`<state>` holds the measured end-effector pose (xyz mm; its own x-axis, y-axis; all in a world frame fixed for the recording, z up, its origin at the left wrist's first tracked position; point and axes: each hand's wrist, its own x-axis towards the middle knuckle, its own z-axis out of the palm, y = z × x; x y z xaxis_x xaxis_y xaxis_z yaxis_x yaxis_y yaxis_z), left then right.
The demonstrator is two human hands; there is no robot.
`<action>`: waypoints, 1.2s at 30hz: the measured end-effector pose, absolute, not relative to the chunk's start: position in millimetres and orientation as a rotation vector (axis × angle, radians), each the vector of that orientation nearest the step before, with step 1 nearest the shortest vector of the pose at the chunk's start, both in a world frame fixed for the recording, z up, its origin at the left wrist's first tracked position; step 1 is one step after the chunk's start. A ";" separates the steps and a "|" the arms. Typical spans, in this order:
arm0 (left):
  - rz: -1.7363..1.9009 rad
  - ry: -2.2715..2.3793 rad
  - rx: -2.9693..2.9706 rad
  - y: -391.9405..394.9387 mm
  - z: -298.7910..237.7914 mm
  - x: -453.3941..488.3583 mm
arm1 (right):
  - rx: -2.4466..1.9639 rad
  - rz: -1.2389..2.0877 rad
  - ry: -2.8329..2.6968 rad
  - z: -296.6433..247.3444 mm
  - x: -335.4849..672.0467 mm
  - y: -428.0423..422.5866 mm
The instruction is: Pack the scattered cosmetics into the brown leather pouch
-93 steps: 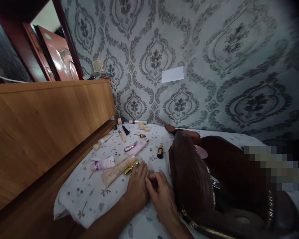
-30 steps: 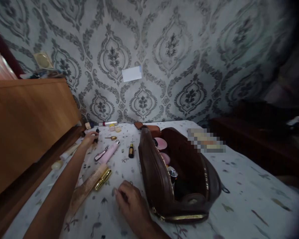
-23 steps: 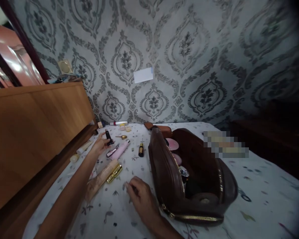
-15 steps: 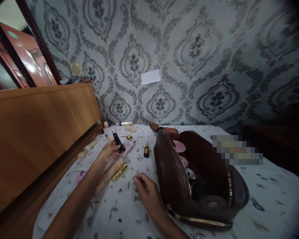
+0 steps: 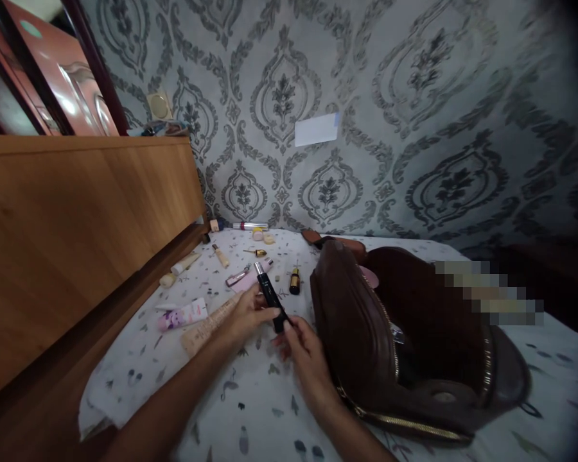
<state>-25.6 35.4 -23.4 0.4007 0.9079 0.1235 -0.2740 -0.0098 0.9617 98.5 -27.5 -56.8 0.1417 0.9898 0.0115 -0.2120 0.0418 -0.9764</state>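
Observation:
A slim black cosmetic tube with a silver tip (image 5: 271, 296) is held slanting above the bed, its kind not clear. My left hand (image 5: 246, 317) is closed round its middle. At its lower end, the thumb and fingers of my right hand (image 5: 307, 346) pinch the tube. Just right of my hands stands a brown leather bag (image 5: 354, 333), unzipped and gaping, with a pink round item (image 5: 368, 277) inside. A small dark bottle with a gold band (image 5: 295, 282) is beyond my right hand. Under my left forearm lies a beige patterned tube or pouch (image 5: 207, 330), partly covered.
A purple and white tube (image 5: 183, 315) lies left of my hands. Farther back are a pink tube (image 5: 237, 276), a gold-topped dropper (image 5: 259, 253) and a silver tube (image 5: 250, 226) by the wall. A wooden cabinet (image 5: 91, 218) borders the left side.
My left hand has brought the black tube right and nearer. My right hand has risen to take its lower end. The view has shifted. The gold lipstick-like item is no longer visible.

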 end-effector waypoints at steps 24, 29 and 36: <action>1.068 0.650 1.115 32.2 -31.6 -28.6 | -1.070 1.257 -0.895 -55.5 98.4 -27.6; 1.125 0.696 1.101 33.3 -37.9 -26.4 | -1.111 1.199 -0.928 -59.8 95.2 -26.0; 1.180 0.729 1.110 32.8 -38.6 -24.6 | -1.167 1.139 -1.080 -59.2 94.8 -28.6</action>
<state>-24.6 32.8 -38.6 0.2661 0.9590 0.0978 -0.3412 -0.0012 0.9400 94.8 -28.6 -59.2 0.1144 0.9928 0.0341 -0.0866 0.0442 -0.9953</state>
